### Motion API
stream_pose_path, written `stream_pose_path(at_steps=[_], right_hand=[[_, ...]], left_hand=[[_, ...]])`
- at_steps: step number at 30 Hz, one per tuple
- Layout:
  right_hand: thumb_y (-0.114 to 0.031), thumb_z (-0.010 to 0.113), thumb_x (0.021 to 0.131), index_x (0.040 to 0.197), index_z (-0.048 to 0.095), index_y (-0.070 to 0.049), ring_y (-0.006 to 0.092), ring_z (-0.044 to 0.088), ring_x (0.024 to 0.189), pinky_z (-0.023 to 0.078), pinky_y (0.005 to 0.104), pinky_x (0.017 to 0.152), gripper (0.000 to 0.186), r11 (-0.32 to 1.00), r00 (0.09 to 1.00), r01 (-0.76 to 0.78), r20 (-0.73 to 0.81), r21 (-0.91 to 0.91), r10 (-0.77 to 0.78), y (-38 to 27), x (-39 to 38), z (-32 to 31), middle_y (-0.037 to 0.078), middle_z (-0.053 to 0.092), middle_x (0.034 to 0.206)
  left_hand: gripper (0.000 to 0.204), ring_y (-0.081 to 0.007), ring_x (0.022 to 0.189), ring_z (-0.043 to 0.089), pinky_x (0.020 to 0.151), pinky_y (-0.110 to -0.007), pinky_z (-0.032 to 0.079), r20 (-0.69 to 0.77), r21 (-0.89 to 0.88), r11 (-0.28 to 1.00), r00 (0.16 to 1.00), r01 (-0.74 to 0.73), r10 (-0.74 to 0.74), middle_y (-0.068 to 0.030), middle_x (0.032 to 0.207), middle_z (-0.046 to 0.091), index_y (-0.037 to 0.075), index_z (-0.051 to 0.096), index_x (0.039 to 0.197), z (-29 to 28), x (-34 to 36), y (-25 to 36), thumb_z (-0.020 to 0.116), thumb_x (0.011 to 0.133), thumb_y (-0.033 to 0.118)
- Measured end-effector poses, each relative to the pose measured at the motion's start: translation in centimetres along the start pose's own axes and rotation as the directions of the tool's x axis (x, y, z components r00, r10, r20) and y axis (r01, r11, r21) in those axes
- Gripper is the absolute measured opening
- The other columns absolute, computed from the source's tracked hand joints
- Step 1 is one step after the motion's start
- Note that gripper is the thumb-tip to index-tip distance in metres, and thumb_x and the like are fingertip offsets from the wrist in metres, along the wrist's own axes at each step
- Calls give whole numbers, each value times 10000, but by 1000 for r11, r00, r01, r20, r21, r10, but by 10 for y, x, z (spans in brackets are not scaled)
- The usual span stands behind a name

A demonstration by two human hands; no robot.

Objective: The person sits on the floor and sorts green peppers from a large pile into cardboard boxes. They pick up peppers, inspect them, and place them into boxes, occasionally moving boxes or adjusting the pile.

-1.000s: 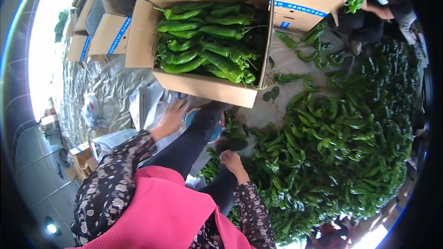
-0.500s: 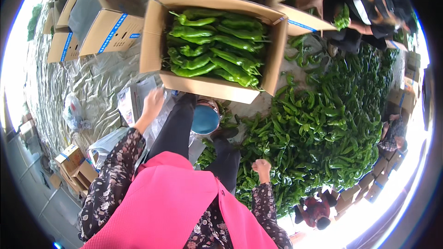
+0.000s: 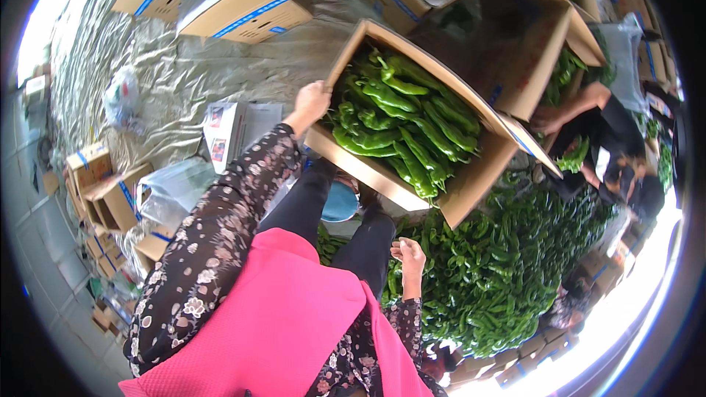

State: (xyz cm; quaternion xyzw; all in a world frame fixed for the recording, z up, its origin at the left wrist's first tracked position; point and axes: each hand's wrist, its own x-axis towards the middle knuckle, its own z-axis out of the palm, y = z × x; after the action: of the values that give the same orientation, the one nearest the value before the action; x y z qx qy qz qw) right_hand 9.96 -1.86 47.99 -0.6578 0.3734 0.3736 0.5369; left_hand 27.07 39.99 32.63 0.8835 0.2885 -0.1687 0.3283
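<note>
Left hand (image 3: 310, 103) has moved up from the floor and now grips the near corner of the pepper box (image 3: 471, 184). Right hand (image 3: 409, 256) has lifted off the pile (image 3: 500, 279), loosely curled, empty. Box handling underway.

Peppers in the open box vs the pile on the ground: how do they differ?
The peppers in the cardboard box lie packed roughly parallel, inside the box walls; the pile of peppers sprawls loose, pointing every way. The boxed lot is far smaller than the pile. The left hand grips the box's edge; the right hand hangs beside the pile, empty. Both lots are long green peppers.
</note>
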Motion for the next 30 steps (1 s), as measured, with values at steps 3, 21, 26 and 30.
stream_pose_path(at_steps=[3,21,26,30], right_hand=[[-162,570,932,1097,599,55,177,670,756,550,279,695,274,994,999,-27,40,-106,32,3,8,1,150,682,928],[-127,574,921,1086,573,61,187,671,722,559,278,652,250,898,984,-1,159,-439,79,-64,81,-22,172,679,919],[-93,568,922,1088,561,93,180,673,715,553,254,641,250,891,967,55,246,-450,65,-106,80,53,184,676,916],[-133,582,928,1106,562,95,178,674,721,555,253,674,290,859,964,134,264,-494,1,-144,87,138,187,678,929]], left_hand=[[196,-393,868,630,778,-480,501,-189,-21,999,982,28,-32,-214,846,655,39,622,910,19,-13,20,536,885,214],[133,-380,827,648,719,-437,536,-233,-57,997,970,57,-69,-204,951,618,24,558,966,22,-28,26,536,864,106],[142,-373,817,643,718,-432,531,-192,-114,993,979,39,-61,-179,926,629,29,580,971,6,-19,11,535,869,117],[141,-368,792,640,690,-436,526,-175,-202,979,984,-16,-20,-174,855,633,40,600,910,-1,3,-19,537,874,161]])
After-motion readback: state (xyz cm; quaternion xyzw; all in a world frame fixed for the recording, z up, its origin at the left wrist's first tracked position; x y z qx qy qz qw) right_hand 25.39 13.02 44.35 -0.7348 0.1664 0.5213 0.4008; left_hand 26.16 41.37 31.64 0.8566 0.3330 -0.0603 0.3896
